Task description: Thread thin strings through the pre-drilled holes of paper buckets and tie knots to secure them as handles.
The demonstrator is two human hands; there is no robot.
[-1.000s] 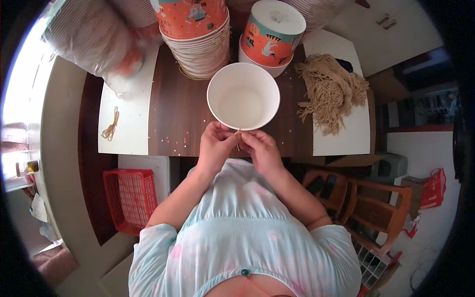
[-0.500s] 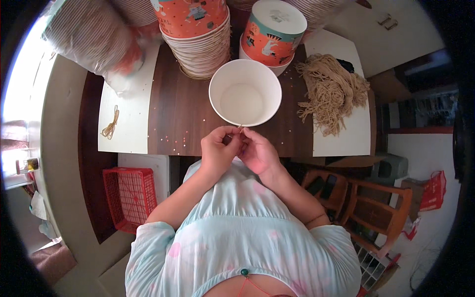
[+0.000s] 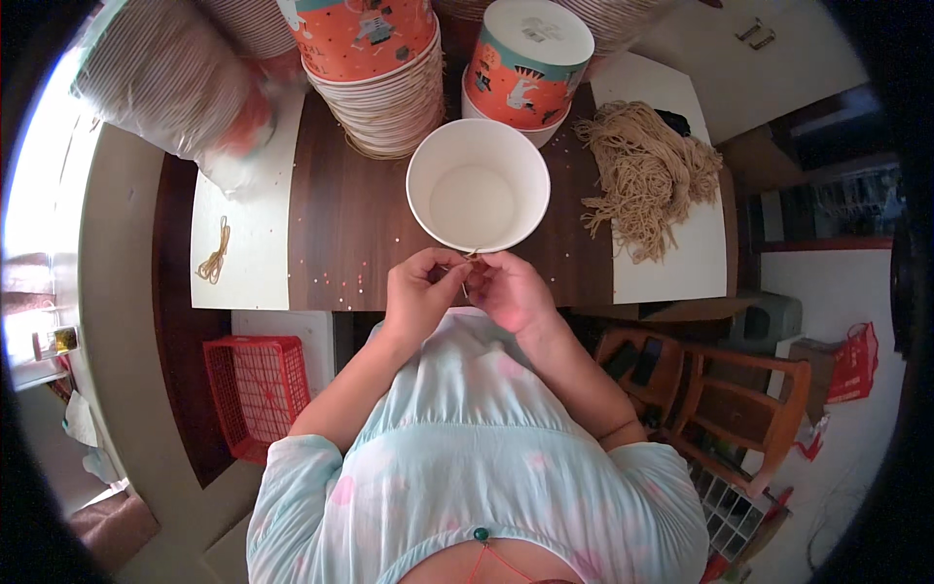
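Observation:
A white paper bucket (image 3: 433, 190) stands open end up at the table's front, its inside bare down to the round bottom. Right at its near rim, my left hand (image 3: 416, 297) and my right hand (image 3: 519, 295) meet with fingertips pinched together. Between them they grip a thin tan cord (image 3: 474, 254); a bit shows above the fingers by the rim, and a short end hangs below. Fingers hide the rest of the cord, so I cannot tell whether it passes through the bucket's wall.
Behind the bucket rise a tall stack of nested orange printed buckets (image 3: 375, 112) and an upside-down printed bucket (image 3: 530, 73). A heap of tan cords (image 3: 647, 180) lies right, a small cord bundle (image 3: 214, 251) left. Below are a red basket (image 3: 258, 389) and a wooden chair (image 3: 739, 409).
My fingers have parted slightly, with the left hand a little further left, and the cord's short end now shows below them. The whole view has shifted slightly.

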